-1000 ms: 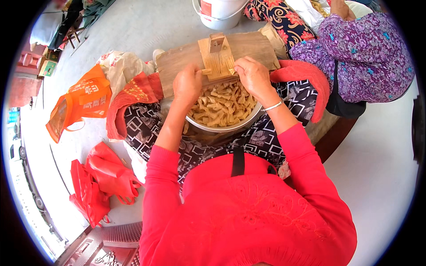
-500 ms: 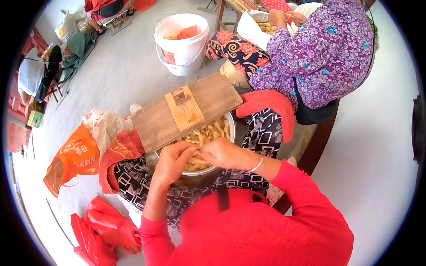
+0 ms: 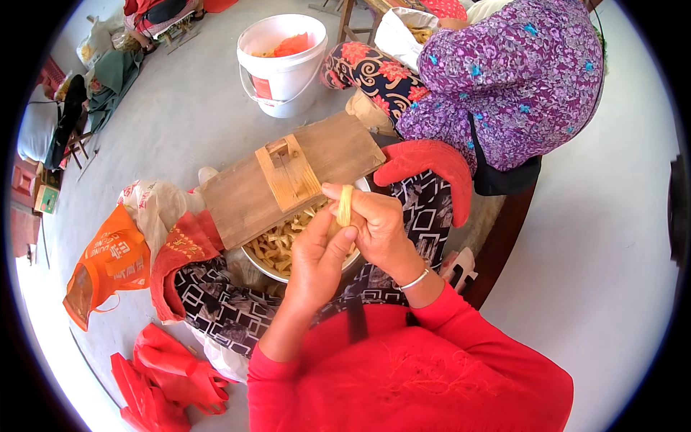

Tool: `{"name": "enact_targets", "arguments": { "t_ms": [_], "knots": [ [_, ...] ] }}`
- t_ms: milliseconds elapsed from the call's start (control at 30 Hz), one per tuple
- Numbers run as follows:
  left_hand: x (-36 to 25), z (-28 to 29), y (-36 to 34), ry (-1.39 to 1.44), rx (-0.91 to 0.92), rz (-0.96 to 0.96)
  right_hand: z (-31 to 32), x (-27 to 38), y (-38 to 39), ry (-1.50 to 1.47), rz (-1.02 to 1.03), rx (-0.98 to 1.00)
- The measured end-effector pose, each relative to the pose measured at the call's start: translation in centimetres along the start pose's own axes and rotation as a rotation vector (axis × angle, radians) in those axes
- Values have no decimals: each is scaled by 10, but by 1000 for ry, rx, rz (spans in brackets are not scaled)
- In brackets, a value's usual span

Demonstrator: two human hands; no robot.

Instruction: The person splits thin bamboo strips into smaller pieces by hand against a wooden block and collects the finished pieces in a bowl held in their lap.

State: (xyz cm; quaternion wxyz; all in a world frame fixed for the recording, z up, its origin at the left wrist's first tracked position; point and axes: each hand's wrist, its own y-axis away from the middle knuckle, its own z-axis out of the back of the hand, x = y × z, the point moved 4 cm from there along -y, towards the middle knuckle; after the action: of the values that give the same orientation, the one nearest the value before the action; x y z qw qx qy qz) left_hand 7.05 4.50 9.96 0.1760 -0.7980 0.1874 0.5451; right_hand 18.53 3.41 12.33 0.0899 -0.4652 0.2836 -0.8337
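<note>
A pale yellow strip (image 3: 344,207) is looped around the index finger of my right hand (image 3: 383,236). My left hand (image 3: 318,261) meets it from below, its thumb and fingers closed on the strip. Both hands are held over a metal bowl (image 3: 247,251) of tan, knotted or folded pieces (image 3: 282,245). Across the bowl's far side lies a wooden board (image 3: 237,201) carrying a paler slotted wooden block (image 3: 288,173).
A co-worker in purple floral clothing (image 3: 507,79) sits at the right beside a white sack (image 3: 399,39). A white bucket (image 3: 277,83) stands beyond the board. An orange bag (image 3: 108,263) and red bags (image 3: 162,371) lie at the left.
My hands have left the board's edge and come together over the bowl, lifting slightly since the middle frame. The strip now circles my right index finger. The whole view has shifted.
</note>
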Motion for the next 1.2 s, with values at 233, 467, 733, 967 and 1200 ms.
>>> {"name": "enact_targets", "arguments": {
  "t_ms": [233, 467, 733, 967, 1200],
  "knots": [
    [52, 53, 19, -864, -19, -9, -29, -38, 37, 208, -173, 273],
    [56, 54, 35, -1164, -112, -389, -70, -93, 104, -831, -973, 461],
    [38, 52, 27, -787, 98, -54, -69, -79, 93, -730, -874, 445],
    [102, 81, 31, -442, -312, 339, -46, -56, 65, -142, -196, 45],
    [81, 101, 67, -477, -225, 140, -50, -84, 67, -453, -401, 71]
  ]
}}
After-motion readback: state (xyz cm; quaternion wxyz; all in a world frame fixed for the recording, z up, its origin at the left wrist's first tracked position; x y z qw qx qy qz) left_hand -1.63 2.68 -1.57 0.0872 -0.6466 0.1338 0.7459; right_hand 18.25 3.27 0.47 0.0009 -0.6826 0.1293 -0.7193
